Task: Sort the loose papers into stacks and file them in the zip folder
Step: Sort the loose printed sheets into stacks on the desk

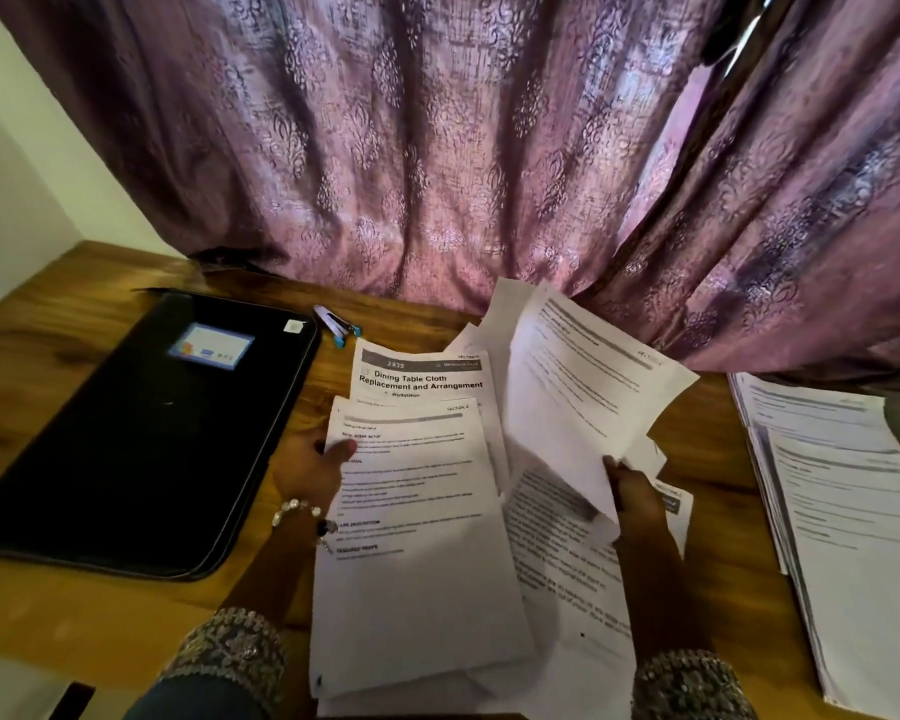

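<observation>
Loose printed papers (422,589) lie spread over the middle of the wooden table (100,610). My left hand (313,470) holds the left edge of a printed sheet, thumb on top. My right hand (637,493) pinches the lower edge of a few sheets (588,392) and lifts them tilted above the pile. A sheet headed "Dining Table Cloth Replacement and Arrangement" (421,379) lies behind the left sheet. The black zip folder (141,433) lies closed and flat to the left. A stack of papers (842,511) sits at the right.
A small blue and white stapler (336,327) lies behind the folder's right corner. A purple patterned curtain (437,148) hangs along the table's far edge and drapes onto it at the right. A white wall (17,174) stands at the left.
</observation>
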